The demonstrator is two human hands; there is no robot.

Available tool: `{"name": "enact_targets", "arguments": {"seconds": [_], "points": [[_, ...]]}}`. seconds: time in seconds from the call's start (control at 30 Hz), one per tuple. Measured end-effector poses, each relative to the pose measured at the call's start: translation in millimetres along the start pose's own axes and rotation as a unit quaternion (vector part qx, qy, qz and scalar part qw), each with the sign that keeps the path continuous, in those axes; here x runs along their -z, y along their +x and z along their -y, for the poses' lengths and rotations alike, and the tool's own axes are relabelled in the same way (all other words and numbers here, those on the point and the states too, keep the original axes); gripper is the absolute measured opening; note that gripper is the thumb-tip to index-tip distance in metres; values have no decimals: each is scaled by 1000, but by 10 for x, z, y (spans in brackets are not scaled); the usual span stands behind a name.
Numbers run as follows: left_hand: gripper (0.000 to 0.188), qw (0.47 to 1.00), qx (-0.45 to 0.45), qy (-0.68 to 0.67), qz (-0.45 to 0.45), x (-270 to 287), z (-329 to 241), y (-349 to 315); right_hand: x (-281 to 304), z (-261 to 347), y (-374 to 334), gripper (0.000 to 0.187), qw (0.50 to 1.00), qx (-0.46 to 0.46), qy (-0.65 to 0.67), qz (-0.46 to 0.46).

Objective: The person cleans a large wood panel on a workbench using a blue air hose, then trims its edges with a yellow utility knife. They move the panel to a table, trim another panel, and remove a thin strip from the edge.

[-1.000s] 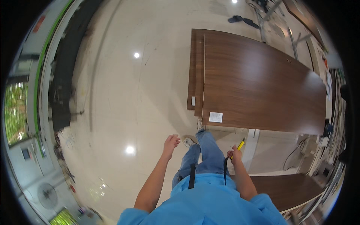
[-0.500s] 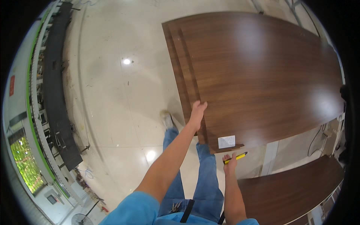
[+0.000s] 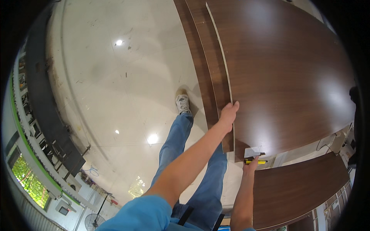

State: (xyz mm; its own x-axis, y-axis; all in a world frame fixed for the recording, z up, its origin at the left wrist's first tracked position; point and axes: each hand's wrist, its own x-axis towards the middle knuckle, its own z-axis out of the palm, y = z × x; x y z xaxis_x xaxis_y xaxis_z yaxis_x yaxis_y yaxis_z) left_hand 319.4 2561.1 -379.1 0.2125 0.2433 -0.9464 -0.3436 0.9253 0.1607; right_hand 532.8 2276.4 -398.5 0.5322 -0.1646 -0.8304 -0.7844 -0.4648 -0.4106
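Observation:
My left hand [image 3: 229, 116] is closed around the left edge of the top brown wood-grain board [image 3: 277, 77], its thumb on the upper face. That board's pale cut edge shows, raised a little above the boards below. My right hand [image 3: 251, 165] is at the board's near edge, beside a white paper label [image 3: 253, 151]. It holds a slim yellow and black pen-shaped tool [image 3: 261, 162]; whether its hidden fingers also grip the board I cannot tell. Under the top board, the lower brown boards [image 3: 206, 57] stick out to the left in steps.
Another brown board [image 3: 296, 192] lies lower down at the near right. A long machine with a dark bed [image 3: 42, 88] runs along the left side. A fan [image 3: 92, 221] stands at the lower left. My shoe [image 3: 182, 103] is on the pale tiled floor [image 3: 127, 88], close to the stack.
The top board's left edge has come up and right, baring its pale edge and more of the boards below. My left hand now grips that edge; my right hand has reached the near edge.

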Motion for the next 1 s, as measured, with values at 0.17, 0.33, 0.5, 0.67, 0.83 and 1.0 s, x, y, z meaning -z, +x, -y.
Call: {"name": "enact_targets", "arguments": {"seconds": [0.17,0.33,0.5,0.67,0.83,1.0], "points": [[41,998,-39,-51,2,32,-181,18,-153,-93,-94,44,999,19,-9,-26],[38,995,-72,-69,12,194,-473,56,-459,-309,-218,45,997,36,-68,-17],[36,994,-43,-104,2,322,-503,12,-542,-446,-364,53,992,70,-88,-51],[40,997,-65,-13,-26,372,-411,-84,-558,-564,-495,54,996,66,-45,-44],[52,940,-171,108,-276,424,-287,-56,-614,-493,-588,61,998,12,29,-54],[71,981,-146,86,-93,628,-230,85,-575,-422,-685,60,998,-4,61,33]]}}
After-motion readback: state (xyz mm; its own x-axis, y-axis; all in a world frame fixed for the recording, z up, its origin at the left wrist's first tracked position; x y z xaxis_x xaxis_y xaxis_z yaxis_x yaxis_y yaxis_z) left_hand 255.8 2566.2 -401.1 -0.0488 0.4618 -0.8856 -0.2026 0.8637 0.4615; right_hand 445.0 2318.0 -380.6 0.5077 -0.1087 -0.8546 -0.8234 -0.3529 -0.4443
